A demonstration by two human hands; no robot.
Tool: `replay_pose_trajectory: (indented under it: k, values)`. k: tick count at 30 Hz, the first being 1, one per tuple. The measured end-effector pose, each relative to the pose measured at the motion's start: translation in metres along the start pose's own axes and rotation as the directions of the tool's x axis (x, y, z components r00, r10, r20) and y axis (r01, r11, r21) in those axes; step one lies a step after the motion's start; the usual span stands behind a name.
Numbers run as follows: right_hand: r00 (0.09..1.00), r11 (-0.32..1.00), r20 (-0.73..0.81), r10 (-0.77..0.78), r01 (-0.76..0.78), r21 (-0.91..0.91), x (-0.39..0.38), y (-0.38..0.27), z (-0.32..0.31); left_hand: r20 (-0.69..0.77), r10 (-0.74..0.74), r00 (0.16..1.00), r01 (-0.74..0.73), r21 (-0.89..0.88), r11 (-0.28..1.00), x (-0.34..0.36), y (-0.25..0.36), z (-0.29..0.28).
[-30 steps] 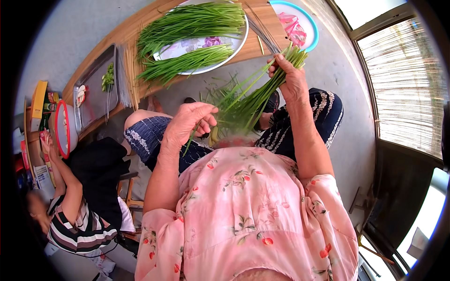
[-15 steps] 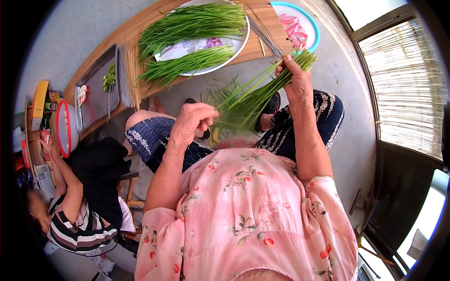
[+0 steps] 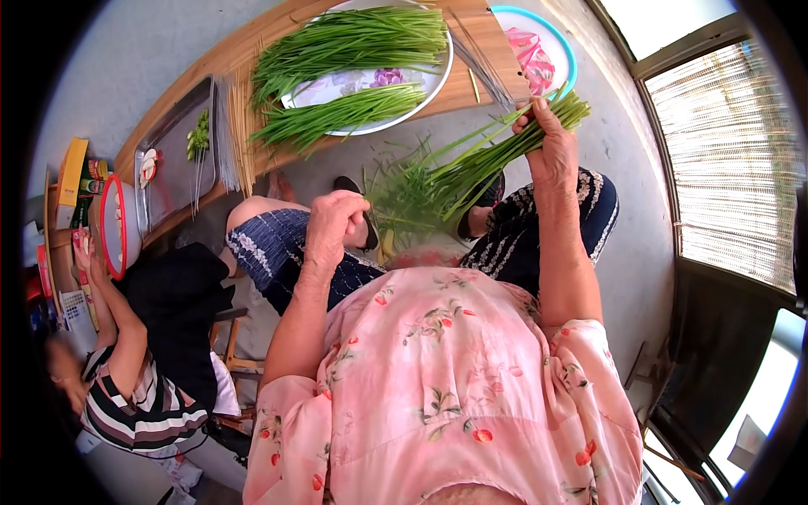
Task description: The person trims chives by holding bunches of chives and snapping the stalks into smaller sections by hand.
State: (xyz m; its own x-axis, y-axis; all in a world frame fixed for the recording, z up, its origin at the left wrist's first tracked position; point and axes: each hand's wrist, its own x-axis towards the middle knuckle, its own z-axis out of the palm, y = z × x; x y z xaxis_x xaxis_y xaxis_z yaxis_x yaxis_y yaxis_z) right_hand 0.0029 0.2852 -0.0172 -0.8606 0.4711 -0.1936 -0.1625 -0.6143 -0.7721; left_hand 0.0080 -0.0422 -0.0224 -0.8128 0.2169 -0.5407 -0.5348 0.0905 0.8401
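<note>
My right hand [image 3: 549, 143] grips a bundle of long green chive-like stalks [image 3: 492, 164], pale ends at the top right, leaves fanning down to the left. My left hand [image 3: 338, 217] is over my left knee with fingers pinched together, apart from the bundle; anything in them is too small to make out. Loose green leaves [image 3: 391, 181] lie on the floor between my feet. Beyond my hands, a white oval tray [image 3: 364, 77] on the wooden table [image 3: 202, 69] bears two piles of the stalks [image 3: 349, 38]. Thin skewers [image 3: 240, 135] lie left of it.
A metal tray [image 3: 172, 177] holds green pieces and metal skewers. A blue-rimmed tray [image 3: 568, 50] with pink bags stands beyond the table's right end. At the left, another person [image 3: 126, 353] sits by a red-rimmed tray [image 3: 119, 227] and a wooden shelf. A slatted blind [image 3: 720, 151] hangs at the right.
My right hand has moved up and to the right with the bundle. My left hand has shifted left, away from the stalks' tips, with its fingers pinched.
</note>
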Motion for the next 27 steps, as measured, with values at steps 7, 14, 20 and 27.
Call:
replay_pose_trajectory:
  k: [7,14,20,27]
  values:
    - [0.994,0.994,0.012,-0.106,0.106,0.007,-0.001,-0.015,0.02,-0.284,-0.043,0.958,-0.027,-0.238,0.971,0.015,-0.024,0.007]
    - [0.998,0.993,0.061,-0.035,0.027,0.117,-0.007,-0.014,0.023,-0.263,0.433,0.862,-0.345,0.322,0.882,0.027,-0.029,0.012]
    - [0.997,0.992,0.074,0.008,-0.017,0.123,-0.024,0.007,0.044,0.042,0.703,0.71,-0.605,0.546,0.579,0.001,0.042,0.066]
    - [0.967,0.969,0.205,0.149,-0.184,0.164,-0.059,0.009,0.078,0.319,0.43,0.844,-0.536,0.517,0.667,-0.007,0.077,0.117]
